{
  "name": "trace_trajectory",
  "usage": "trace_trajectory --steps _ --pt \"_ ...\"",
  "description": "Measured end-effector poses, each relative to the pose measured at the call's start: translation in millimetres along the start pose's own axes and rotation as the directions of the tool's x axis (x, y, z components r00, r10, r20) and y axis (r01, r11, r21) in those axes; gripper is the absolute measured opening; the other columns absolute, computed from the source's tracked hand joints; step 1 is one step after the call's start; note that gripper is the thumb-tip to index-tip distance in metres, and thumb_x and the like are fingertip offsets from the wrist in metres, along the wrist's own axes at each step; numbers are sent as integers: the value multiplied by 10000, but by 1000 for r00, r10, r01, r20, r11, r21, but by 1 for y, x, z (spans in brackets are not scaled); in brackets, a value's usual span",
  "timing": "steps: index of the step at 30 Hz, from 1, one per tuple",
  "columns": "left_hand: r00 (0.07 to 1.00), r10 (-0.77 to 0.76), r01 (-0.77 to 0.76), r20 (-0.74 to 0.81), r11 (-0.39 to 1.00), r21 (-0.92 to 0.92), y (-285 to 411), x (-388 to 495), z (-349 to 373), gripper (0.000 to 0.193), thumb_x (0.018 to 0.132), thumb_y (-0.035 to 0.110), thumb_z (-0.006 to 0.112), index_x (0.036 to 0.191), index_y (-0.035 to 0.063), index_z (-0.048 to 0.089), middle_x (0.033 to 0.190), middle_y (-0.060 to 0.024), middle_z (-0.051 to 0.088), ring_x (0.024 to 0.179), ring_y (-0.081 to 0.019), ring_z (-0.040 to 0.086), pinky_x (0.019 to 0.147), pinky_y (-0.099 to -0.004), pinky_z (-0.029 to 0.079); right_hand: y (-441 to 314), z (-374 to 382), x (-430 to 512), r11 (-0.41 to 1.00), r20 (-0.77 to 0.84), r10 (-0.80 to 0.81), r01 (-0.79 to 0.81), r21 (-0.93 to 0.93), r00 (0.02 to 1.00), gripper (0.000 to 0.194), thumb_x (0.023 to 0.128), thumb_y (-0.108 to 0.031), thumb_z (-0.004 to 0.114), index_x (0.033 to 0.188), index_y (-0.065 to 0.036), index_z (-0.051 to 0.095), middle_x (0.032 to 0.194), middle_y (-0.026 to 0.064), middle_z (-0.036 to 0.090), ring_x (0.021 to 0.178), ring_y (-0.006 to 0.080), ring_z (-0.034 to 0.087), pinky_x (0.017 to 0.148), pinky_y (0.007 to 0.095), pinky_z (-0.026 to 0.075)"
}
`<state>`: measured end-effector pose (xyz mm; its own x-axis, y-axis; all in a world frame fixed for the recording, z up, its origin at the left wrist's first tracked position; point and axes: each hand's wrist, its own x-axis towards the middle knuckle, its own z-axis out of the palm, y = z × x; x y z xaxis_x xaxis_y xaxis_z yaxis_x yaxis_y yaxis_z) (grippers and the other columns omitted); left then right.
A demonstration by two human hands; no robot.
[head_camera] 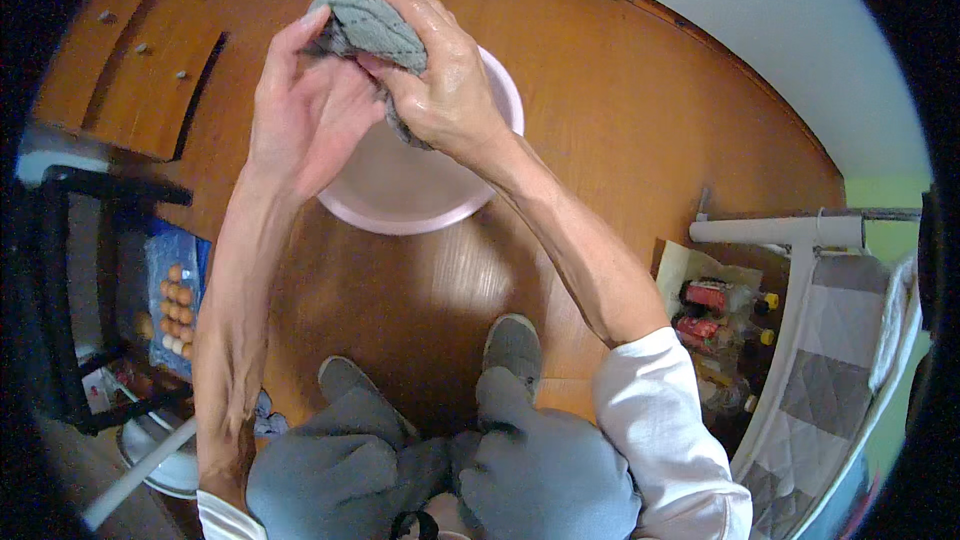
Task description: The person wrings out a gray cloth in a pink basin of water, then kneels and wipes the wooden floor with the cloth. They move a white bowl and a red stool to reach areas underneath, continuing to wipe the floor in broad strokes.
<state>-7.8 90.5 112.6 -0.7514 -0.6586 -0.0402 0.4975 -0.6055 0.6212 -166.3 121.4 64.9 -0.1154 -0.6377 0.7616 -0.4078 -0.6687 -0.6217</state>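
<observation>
A wet-looking grey cloth point(375, 26) is bunched up between both hands over a pink basin point(409, 223). My right hand point(450, 67) is wrapped over the cloth from the right, its skin shiny with wetness. On the left side, my left hand point(311, 90) holds the cloth with the thumb on its edge and the palm turned up; most of its fingers are hidden behind the cloth. A darker fold of cloth hangs below my right hand, over the basin. Inside, the basin looks greyish brown, perhaps with cloudy water. It stands on the wooden floor point(600, 127).
Left are a wooden drawer cabinet point(150, 82), a black-framed stand point(56, 277), several eggs point(176, 307) in a tray and a white pail point(161, 457). Bottles point(705, 296) lie in a box on the right, beside a bed frame point(780, 232). My shoes point(512, 345) are below the basin.
</observation>
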Motion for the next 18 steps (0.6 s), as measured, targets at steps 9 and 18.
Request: trace_trajectory --steps 9,18 --pt "978 50 46 -205 898 438 27 -19 -49 733 1102 493 440 1565 -73 410 1613 -259 456 1455 -343 518 1191 -461 445 71 -198 -89 713 -302 599 -666 -220 741 551 901 29 697 1435 -97 650 1200 35 749 1083 148 685 986 323 548" --pt "972 52 64 -230 882 468 15 -4 -67 631 1102 431 497 1457 -91 515 1447 -235 618 1271 -268 660 1051 -376 557 137 -186 -290 281 -187 590 -417 -864 785 767 839 -122 791 1550 -118 504 1580 328 412 1410 514 455 1159 598 375"
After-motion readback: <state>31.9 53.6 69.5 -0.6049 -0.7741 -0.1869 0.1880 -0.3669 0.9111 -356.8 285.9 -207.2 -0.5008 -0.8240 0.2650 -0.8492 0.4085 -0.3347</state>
